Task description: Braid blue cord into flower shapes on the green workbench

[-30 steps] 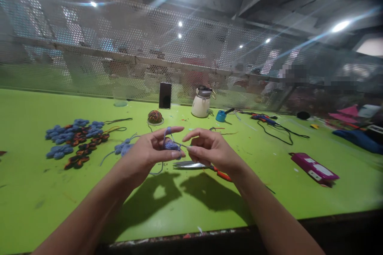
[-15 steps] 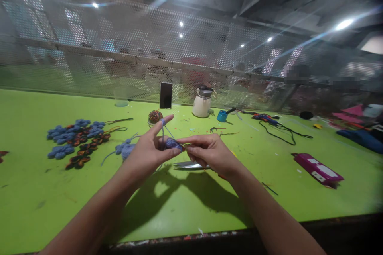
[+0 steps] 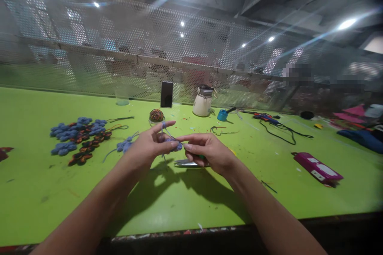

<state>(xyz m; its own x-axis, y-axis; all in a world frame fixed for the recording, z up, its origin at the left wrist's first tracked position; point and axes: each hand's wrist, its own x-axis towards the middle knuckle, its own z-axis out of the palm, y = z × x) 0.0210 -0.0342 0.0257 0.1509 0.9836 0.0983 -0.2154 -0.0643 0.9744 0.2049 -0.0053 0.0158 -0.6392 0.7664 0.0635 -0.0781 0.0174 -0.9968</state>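
A small piece of blue crochet work (image 3: 178, 146) is pinched between the thumb and fingers of my left hand (image 3: 145, 143). Blue yarn (image 3: 168, 132) loops over that hand's raised index finger and runs down to the piece. My right hand (image 3: 214, 152) is closed on a thin crochet hook (image 3: 181, 142), its tip at the edge of the work; most of the hook is hidden by my fingers. Silver scissors (image 3: 184, 163) lie on the table under my right hand. Just beyond my left wrist are blue crochet pieces (image 3: 124, 145), partly covered.
Blue and dark-orange crochet flowers (image 3: 64, 148) lie at the left. Behind my hands stand a multicoloured yarn ball (image 3: 156, 115), a phone (image 3: 166, 95), a white jar (image 3: 202, 105) and a blue pot (image 3: 222, 115). A glue gun (image 3: 265, 118) and a magenta case (image 3: 317, 168) lie to the right.
My left index finger has dipped a little, and the crochet work has turned slightly between my hands. Both hands keep their grip.
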